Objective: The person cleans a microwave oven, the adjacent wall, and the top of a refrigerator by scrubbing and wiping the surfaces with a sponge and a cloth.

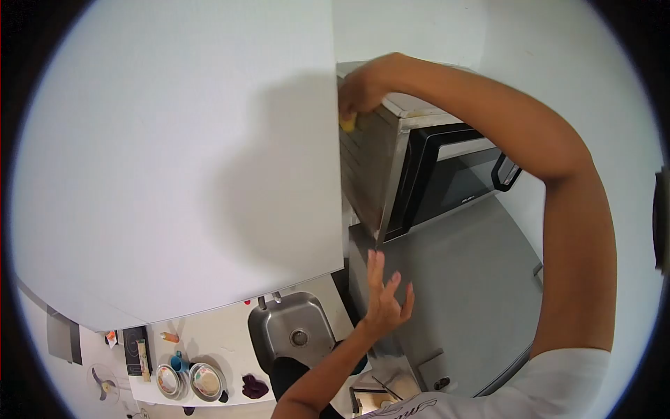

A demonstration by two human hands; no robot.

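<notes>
A microwave oven [453,181] with a dark glass door stands on top of a grey refrigerator [460,279]. My right arm bends over the microwave's top. My right hand [368,87] presses a yellow sponge [348,123] against the microwave's metal side panel, in the gap beside the white cabinet. Most of the sponge is hidden by the fingers and the cabinet edge. Below the microwave's lower front corner, my left hand [388,302] is raised with its fingers spread, holding nothing. Its fingertips are close to that corner; I cannot tell whether they touch it.
A big white cabinet [174,167] fills the left side. Lower down are a steel sink [299,338], bowls [206,381], a blue mug [179,362], a dark purple cloth [255,386] and a cooktop [134,349] on the counter. A white wall [579,77] borders the right.
</notes>
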